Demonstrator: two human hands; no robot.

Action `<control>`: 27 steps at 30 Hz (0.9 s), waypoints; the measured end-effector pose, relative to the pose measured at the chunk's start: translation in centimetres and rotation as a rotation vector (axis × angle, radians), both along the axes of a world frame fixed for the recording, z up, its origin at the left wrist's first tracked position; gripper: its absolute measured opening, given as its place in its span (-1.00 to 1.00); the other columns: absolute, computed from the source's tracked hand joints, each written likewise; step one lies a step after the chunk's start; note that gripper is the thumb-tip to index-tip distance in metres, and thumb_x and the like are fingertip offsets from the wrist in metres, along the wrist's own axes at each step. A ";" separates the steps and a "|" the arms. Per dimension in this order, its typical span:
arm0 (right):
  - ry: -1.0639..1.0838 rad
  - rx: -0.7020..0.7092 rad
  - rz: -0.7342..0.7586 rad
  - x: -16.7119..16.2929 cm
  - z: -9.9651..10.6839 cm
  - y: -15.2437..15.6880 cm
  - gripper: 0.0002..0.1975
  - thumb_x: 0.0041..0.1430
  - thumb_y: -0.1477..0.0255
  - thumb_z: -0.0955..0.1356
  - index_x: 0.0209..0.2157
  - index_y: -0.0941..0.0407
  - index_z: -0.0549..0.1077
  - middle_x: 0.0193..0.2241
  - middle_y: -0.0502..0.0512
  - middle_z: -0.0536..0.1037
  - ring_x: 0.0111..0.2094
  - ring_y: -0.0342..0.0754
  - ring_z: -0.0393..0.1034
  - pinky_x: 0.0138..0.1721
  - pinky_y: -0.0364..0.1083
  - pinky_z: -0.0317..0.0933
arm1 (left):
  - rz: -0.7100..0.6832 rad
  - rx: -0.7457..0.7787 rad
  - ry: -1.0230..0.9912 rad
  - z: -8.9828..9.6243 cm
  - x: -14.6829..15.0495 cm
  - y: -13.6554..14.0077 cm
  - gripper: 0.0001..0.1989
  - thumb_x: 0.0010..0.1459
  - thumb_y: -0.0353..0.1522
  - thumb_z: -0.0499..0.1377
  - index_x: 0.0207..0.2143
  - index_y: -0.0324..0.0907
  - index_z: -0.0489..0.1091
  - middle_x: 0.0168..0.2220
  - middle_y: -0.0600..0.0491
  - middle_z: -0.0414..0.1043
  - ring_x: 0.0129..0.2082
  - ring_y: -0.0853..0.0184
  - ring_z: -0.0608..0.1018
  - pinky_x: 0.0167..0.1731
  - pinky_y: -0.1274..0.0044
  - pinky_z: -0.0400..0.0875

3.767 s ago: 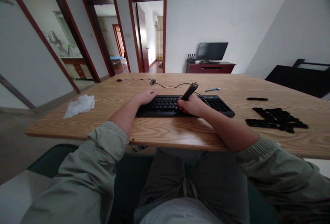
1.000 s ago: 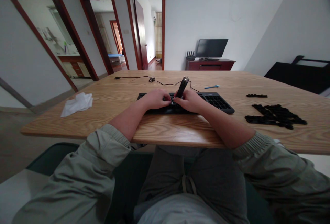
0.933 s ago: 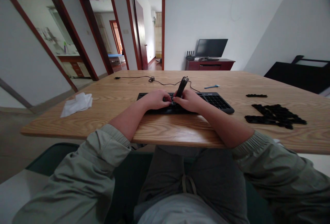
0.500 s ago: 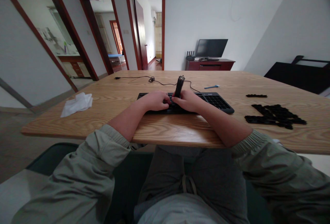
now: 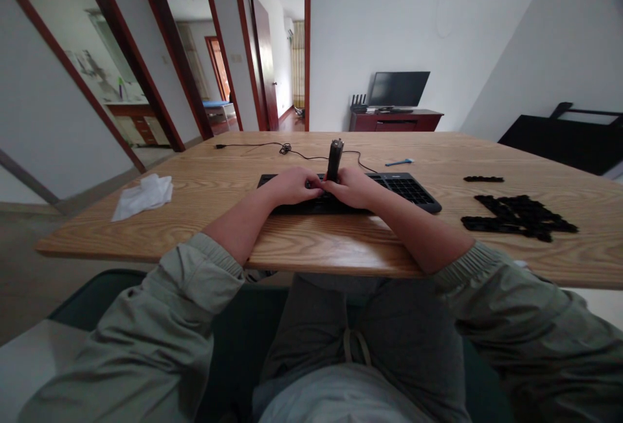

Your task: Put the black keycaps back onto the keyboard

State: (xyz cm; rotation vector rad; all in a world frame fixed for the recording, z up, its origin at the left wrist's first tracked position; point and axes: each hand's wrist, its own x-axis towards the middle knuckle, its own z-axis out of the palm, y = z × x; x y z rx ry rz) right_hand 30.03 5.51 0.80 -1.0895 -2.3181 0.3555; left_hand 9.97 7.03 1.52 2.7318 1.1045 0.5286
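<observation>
A black keyboard [image 5: 413, 193] lies before me near the table's front edge, with open key slots showing on its right part. My right hand [image 5: 353, 187] is closed around a dark upright tool [image 5: 334, 158] with a metal-looking top end; its lower end is hidden behind my fingers, so its exact kind does not show. Close beside it, my left hand [image 5: 298, 186] is over the keyboard's left half, fingers curled and thumb meeting them. Whatever those fingers pinch is too small or hidden to make out.
Black keycaps [image 5: 518, 218] lie heaped on the right of the wooden table [image 5: 331, 244], a short row [image 5: 483, 179] behind them. A blue brush-like item [image 5: 399, 163] and the keyboard's cable [image 5: 285, 148] lie beyond the keyboard. White tissue [image 5: 143, 197] is on the left.
The dark tool has shifted slightly left and stands straighter. My hands have drawn closer together, with the left fingertips now nearly at the right thumb.
</observation>
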 end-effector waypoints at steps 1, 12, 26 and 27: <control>0.013 -0.008 0.007 0.0 -0.1 0.1 -0.64 0.30 0.22 0.27 -0.16 0.15 0.59 -0.14 0.26 0.63 -0.15 0.13 0.50 -0.04 0.03 0.31 | -0.004 -0.011 0.007 0.0 0.1 0.0 -0.75 0.17 -0.30 0.16 -0.24 -0.21 0.59 -0.35 0.01 0.59 -0.40 0.33 0.52 -0.36 0.53 0.32; 0.079 0.068 -0.095 -0.5 -1.5 0.7 -0.55 0.25 0.07 0.28 -0.39 0.16 0.55 -0.46 0.12 0.57 -0.43 -0.05 0.38 -0.37 -0.12 0.18 | -0.106 -0.050 -0.072 -1.0 0.2 0.9 -0.80 0.11 -0.34 0.20 -0.26 -0.22 0.57 -0.30 0.03 0.58 -0.32 0.30 0.55 -0.25 0.50 0.38; 0.158 0.080 -0.120 -1.8 -1.7 1.4 -0.56 0.26 0.10 0.26 -0.47 0.15 0.46 -0.52 0.09 0.51 -0.46 -0.08 0.34 -0.42 -0.13 0.11 | -0.064 -0.117 -0.127 -1.4 0.3 1.2 -0.80 0.06 -0.33 0.25 -0.29 -0.26 0.53 -0.37 0.03 0.57 -0.37 0.29 0.54 -0.31 0.50 0.38; 0.181 0.077 -0.119 -1.7 -1.8 1.4 -0.57 0.24 0.08 0.27 -0.46 0.15 0.46 -0.52 0.09 0.50 -0.46 -0.08 0.34 -0.41 -0.12 0.12 | -0.069 -0.121 -0.129 -1.4 0.3 1.1 -0.79 0.06 -0.33 0.25 -0.26 -0.26 0.53 -0.35 0.03 0.58 -0.35 0.28 0.55 -0.29 0.49 0.39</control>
